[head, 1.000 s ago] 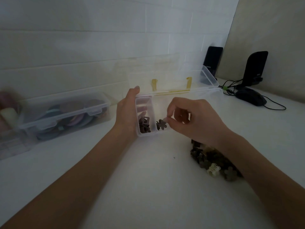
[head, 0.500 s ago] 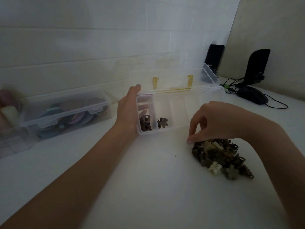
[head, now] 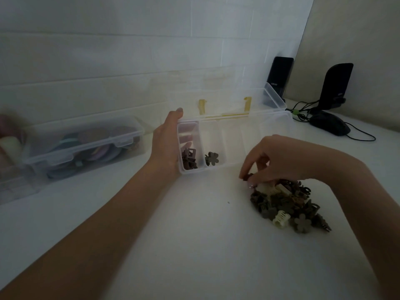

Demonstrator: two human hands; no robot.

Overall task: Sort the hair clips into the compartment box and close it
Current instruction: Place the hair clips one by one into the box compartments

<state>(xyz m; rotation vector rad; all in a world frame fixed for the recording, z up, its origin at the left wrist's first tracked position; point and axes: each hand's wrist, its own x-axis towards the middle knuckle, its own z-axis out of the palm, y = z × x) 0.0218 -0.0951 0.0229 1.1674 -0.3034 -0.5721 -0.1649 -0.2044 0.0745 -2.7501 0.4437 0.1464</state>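
— Head view, nearest first: what lies on the table [head: 194, 245]?

— A pile of clips [head: 287, 204], brown, olive and cream, sits to the right. The right hand [head: 279, 159] is over its far left edge, fingers curled down, pinching what looks like a small brown clip [head: 247, 176]; the light is dim, so the grasp is not certain.

— And the left hand [head: 166, 144]?

— It lies against the left end wall of the box [head: 270, 126], thumb straight along the outside, fingers seen through the clear plastic, wrapped around the end.

— Where have clips gone in the box?

— Brown square clips [head: 188, 160] are in the leftmost compartment, at its near end. One olive flower clip [head: 212, 158] lies in the next compartment to the right. The lid [head: 227, 100] stands open against the wall behind.

— Anything farther off?

— A closed clear case [head: 84, 144] of round coloured things to the left, and at the far right a mouse [head: 330, 126] with two black speakers [head: 336, 85] behind it.
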